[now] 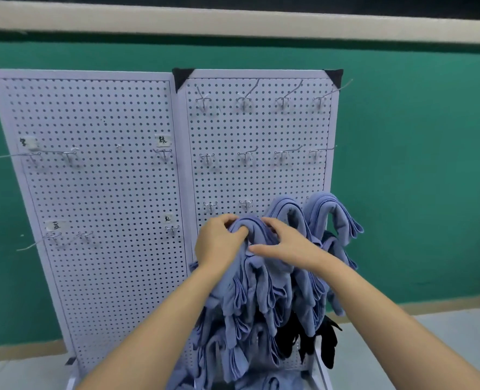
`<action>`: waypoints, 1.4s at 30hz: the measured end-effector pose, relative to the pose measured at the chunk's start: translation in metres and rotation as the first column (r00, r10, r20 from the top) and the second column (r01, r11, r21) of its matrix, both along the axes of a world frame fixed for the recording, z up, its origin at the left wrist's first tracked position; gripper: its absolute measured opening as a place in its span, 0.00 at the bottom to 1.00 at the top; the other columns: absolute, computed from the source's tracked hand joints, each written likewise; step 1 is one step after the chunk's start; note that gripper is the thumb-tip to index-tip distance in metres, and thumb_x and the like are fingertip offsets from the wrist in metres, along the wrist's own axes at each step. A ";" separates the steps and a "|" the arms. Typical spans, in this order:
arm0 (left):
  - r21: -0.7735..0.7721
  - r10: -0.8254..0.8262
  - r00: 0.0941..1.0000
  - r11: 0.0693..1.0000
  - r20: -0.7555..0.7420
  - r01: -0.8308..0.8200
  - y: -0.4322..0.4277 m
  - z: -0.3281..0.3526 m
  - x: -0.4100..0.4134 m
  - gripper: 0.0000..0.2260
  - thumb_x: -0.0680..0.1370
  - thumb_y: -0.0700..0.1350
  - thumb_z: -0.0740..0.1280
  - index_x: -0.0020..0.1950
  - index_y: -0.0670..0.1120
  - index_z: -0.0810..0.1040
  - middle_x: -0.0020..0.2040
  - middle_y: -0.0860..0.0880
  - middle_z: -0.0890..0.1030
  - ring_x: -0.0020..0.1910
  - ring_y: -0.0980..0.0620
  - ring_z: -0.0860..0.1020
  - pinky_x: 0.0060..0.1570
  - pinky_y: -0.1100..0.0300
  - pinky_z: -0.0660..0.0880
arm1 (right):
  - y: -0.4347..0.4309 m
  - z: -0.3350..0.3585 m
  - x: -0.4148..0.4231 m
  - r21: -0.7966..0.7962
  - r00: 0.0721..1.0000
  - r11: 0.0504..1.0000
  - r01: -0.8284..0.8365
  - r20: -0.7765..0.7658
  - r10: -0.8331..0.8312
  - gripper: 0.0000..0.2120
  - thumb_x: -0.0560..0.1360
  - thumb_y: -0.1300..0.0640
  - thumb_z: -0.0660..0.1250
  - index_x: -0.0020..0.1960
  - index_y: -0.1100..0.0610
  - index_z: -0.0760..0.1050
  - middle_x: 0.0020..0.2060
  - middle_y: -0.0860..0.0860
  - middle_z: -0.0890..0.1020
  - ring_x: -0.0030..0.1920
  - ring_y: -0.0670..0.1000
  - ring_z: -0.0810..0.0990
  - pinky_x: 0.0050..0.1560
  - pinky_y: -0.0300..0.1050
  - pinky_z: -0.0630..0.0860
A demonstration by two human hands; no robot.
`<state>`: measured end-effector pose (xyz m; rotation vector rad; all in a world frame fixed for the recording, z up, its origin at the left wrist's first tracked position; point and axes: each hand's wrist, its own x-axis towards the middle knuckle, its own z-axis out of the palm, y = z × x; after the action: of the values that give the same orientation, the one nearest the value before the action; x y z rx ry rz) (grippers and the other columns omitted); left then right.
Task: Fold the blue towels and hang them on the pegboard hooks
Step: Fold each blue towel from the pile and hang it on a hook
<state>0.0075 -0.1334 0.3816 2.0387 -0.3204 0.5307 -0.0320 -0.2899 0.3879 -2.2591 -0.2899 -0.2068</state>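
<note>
Green wall backs a white perforated pegboard. Low on it folded blue cloth towels already hang; left hand grips one more blue towel, right hand presses it flat-fingered. Upper wire hooks are bare.

You get soft, even, fairly bright light across pegboard. Faint shadows under hooks. Wide-angle bend: beam above pegboard bows, pegboard sides lean outward. Slight softness overall.
</note>
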 end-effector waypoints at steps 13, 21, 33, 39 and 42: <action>-0.013 0.041 0.988 0.999 0.150 -0.039 -0.029 0.053 0.063 0.13 0.75 0.38 0.62 0.49 0.51 0.82 0.37 0.54 0.79 0.37 0.51 0.75 0.33 0.60 0.70 | -0.002 0.035 0.087 0.029 0.857 0.928 0.370 0.375 -0.353 0.12 0.75 0.68 0.54 0.52 0.62 0.73 0.46 0.57 0.76 0.44 0.58 0.73 0.45 0.52 0.72; -0.024 0.039 0.983 0.999 0.181 -0.035 -0.042 -0.012 0.096 0.13 0.80 0.39 0.60 0.60 0.49 0.79 0.46 0.50 0.81 0.41 0.51 0.76 0.36 0.59 0.70 | -0.004 -0.019 0.122 0.056 0.872 0.923 0.381 0.312 -0.378 0.10 0.75 0.66 0.53 0.52 0.59 0.70 0.43 0.55 0.77 0.41 0.56 0.73 0.44 0.54 0.75; 0.040 -0.095 0.988 0.995 0.124 0.091 -0.044 -0.043 0.109 0.30 0.80 0.32 0.54 0.78 0.55 0.55 0.74 0.52 0.64 0.67 0.55 0.68 0.55 0.67 0.64 | -0.006 -0.052 0.122 0.058 0.845 0.906 0.419 0.341 -0.413 0.08 0.75 0.67 0.57 0.49 0.55 0.67 0.44 0.51 0.77 0.45 0.55 0.77 0.46 0.56 0.78; 0.082 -0.175 0.983 0.982 0.051 0.170 -0.034 -0.060 0.108 0.33 0.80 0.39 0.61 0.78 0.58 0.47 0.75 0.53 0.62 0.70 0.53 0.67 0.61 0.62 0.68 | -0.011 -0.063 0.113 0.106 0.939 0.966 0.237 0.228 -0.256 0.15 0.78 0.62 0.64 0.63 0.52 0.70 0.59 0.49 0.77 0.60 0.49 0.75 0.62 0.46 0.73; 0.110 -0.129 0.991 0.986 0.032 0.125 -0.025 -0.063 0.094 0.32 0.80 0.46 0.64 0.78 0.54 0.50 0.76 0.52 0.62 0.72 0.52 0.65 0.66 0.56 0.68 | -0.014 -0.061 0.096 0.002 0.934 0.963 0.269 0.245 -0.261 0.27 0.76 0.58 0.69 0.72 0.54 0.64 0.66 0.50 0.73 0.66 0.51 0.71 0.65 0.44 0.69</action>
<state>0.1018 -0.1580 0.3185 2.0968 -0.5089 0.4834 0.0644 -0.3034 0.3272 -2.3008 -0.1140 -0.6292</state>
